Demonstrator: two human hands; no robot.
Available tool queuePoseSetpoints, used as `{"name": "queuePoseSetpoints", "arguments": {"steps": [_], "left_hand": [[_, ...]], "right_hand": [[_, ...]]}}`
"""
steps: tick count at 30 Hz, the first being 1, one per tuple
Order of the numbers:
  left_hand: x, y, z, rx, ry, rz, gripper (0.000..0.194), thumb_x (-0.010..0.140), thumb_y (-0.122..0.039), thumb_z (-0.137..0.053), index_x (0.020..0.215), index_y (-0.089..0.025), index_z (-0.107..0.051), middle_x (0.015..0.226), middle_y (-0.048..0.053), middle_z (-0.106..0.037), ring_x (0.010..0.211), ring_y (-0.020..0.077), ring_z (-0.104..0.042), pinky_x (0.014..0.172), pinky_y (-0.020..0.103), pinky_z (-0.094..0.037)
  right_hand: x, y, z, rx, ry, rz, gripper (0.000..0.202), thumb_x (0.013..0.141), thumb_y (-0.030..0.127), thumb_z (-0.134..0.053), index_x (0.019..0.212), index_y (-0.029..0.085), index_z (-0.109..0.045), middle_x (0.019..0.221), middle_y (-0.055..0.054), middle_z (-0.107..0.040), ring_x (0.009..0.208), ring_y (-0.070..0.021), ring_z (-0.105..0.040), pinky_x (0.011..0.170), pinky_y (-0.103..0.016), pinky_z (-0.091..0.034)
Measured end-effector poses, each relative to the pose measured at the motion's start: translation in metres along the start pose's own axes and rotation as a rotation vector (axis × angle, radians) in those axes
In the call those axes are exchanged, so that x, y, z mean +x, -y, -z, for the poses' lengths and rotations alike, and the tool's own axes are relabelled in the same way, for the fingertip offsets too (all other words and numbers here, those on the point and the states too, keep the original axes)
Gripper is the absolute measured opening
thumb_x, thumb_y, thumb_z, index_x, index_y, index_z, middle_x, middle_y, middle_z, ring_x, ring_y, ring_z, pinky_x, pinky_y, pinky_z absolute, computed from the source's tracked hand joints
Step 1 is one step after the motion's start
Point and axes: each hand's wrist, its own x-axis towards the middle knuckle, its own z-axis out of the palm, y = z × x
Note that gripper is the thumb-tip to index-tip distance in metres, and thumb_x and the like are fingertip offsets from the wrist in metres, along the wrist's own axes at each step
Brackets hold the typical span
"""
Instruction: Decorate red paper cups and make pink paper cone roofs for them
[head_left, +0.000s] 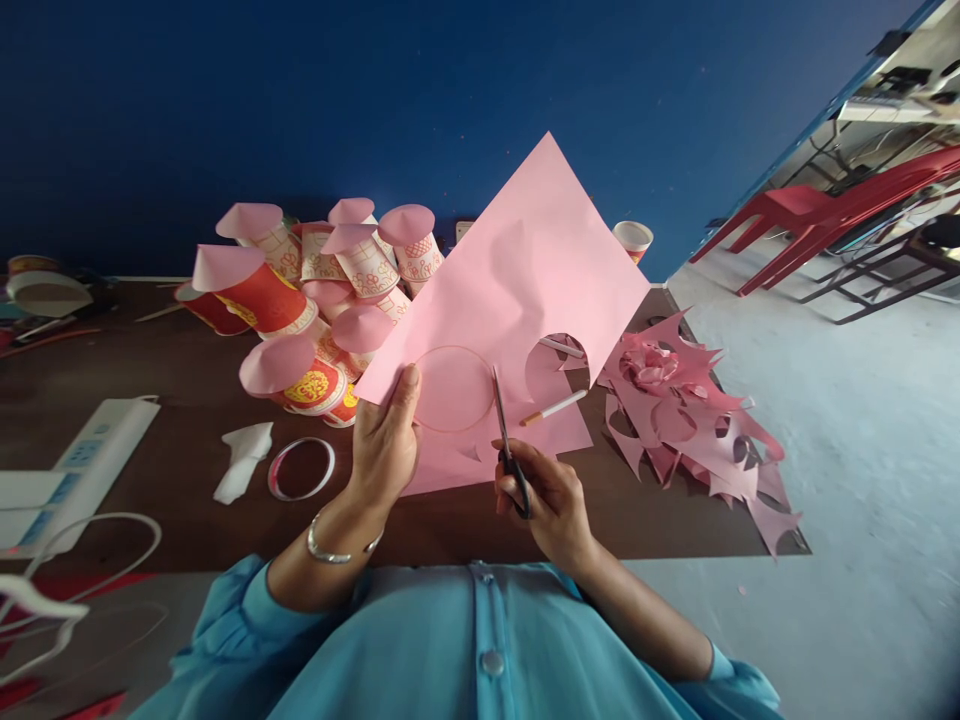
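A pink paper sheet (517, 260) is held up over the table, with a circle outlined on it and a round notch cut from its lower right edge. My left hand (386, 440) pinches the sheet's lower left corner, thumb on top, beside the drawn circle. In my right hand (547, 490) are black-handled scissors (513, 468), their blades pointing up at the right side of the circle. Another pink sheet (562, 430) lies beneath, and a white pen (555, 407) with a brown end rests on it.
Paper cups with pink cone tops (300, 385) cluster at the back left. Pink scraps (705, 430) pile on the right. A tape roll (301, 468), crumpled white tissue (244, 460) and a power strip (97, 460) lie left. Another cup (633, 238) stands behind the sheet, by the blue wall.
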Motion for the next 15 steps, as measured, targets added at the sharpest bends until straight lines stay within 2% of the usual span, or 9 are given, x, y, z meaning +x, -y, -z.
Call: {"name": "queuePoseSetpoints", "arguments": {"steps": [2, 5, 10, 15], "left_hand": [[0.003, -0.001, 0.0, 0.047, -0.028, -0.041, 0.045, 0.1, -0.017, -0.056, 0.144, -0.02, -0.063, 0.135, 0.014, -0.073, 0.129, 0.0251, -0.069, 0.116, 0.039, -0.054], [0.005, 0.002, 0.002, 0.074, 0.0, -0.07, 0.046, 0.098, -0.019, -0.059, 0.145, -0.02, -0.063, 0.136, 0.013, -0.073, 0.129, 0.0259, -0.069, 0.118, 0.042, -0.053], [0.004, 0.012, 0.007, 0.001, 0.071, 0.041, 0.047, 0.099, -0.027, -0.06, 0.146, -0.023, -0.062, 0.137, 0.011, -0.073, 0.132, 0.0287, -0.067, 0.122, 0.047, -0.049], [0.002, 0.018, 0.007, -0.012, 0.05, 0.073, 0.044, 0.099, -0.029, -0.061, 0.142, -0.023, -0.066, 0.136, 0.013, -0.073, 0.132, 0.0299, -0.067, 0.123, 0.048, -0.047]], "right_hand": [[0.0, -0.001, 0.001, -0.001, 0.004, 0.013, 0.032, 0.096, 0.044, -0.072, 0.119, 0.023, -0.073, 0.076, 0.001, -0.067, 0.051, -0.0092, -0.064, 0.046, -0.018, -0.05], [0.001, -0.001, 0.003, -0.028, 0.008, 0.021, 0.032, 0.096, 0.045, -0.071, 0.12, 0.023, -0.073, 0.075, 0.001, -0.069, 0.051, -0.0093, -0.064, 0.046, -0.018, -0.05], [0.002, 0.002, 0.004, -0.073, 0.019, 0.022, 0.036, 0.096, 0.049, -0.07, 0.12, 0.022, -0.074, 0.072, 0.001, -0.069, 0.05, -0.0099, -0.063, 0.047, -0.02, -0.053], [0.001, 0.002, 0.004, -0.05, 0.028, 0.029, 0.031, 0.097, 0.044, -0.07, 0.118, 0.022, -0.074, 0.071, 0.001, -0.067, 0.05, -0.0097, -0.062, 0.047, -0.02, -0.052]]}}
